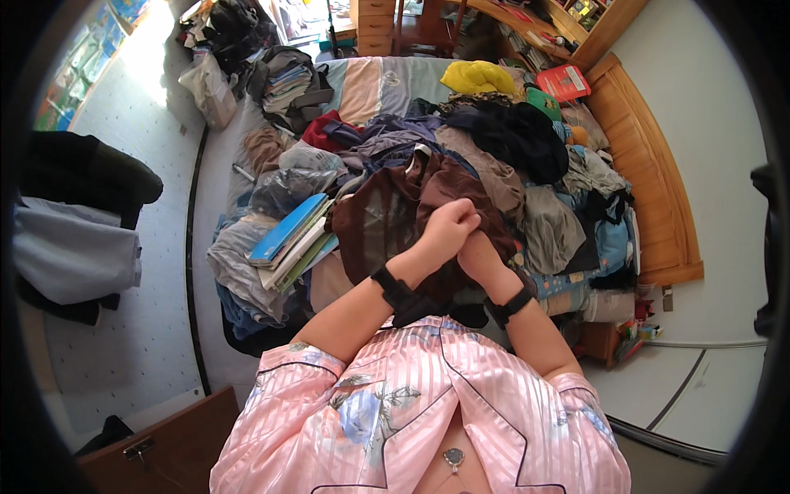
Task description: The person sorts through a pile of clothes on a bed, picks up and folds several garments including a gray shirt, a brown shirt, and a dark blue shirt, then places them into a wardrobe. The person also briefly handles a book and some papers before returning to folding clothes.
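A dark brown garment (395,207) lies spread over the pile in front of me, with a white band at its collar. Over its right part is my left hand (449,222), its fingers curled on the brown cloth. Close below and touching it, my right hand (481,253) is bent inward, its fingers largely hidden behind the other hand and the cloth. Whether either hand pinches the fabric is hard to see. Black bands circle both wrists. A stack of books (293,238) with a blue cover on top lies left of the garment.
Heaped clothes cover much of the bed (376,80), among them a black garment (512,133) and a grey one (551,230). A yellow item (478,77) lies at the back. The wooden headboard (648,179) stands right; clothes hang on the left wall. A bag with books (287,86) sits back left.
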`<state>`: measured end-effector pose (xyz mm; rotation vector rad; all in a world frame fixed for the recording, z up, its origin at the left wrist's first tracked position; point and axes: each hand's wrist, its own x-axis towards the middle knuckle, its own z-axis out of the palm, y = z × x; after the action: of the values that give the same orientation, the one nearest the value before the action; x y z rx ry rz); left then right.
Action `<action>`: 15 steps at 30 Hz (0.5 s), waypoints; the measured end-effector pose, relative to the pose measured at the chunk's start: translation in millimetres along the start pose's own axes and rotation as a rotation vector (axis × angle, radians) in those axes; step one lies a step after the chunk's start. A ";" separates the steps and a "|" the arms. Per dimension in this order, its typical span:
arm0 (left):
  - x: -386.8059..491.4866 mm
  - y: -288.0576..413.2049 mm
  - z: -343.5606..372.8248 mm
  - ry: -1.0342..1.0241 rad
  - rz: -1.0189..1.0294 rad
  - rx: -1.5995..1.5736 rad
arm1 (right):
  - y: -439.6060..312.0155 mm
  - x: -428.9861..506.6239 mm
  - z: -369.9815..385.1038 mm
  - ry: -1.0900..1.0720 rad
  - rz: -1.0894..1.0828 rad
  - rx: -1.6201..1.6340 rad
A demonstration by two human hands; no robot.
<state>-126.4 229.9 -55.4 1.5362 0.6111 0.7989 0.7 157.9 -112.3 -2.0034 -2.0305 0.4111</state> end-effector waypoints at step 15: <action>-17.1 -8.6 23.2 -0.188 0.084 0.015 | 25.2 -24.8 -9.4 0.159 -0.056 0.441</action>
<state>-118.4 203.3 -66.8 1.6381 0.4172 0.7042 28.0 133.5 -112.8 -1.6528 -1.7150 0.6055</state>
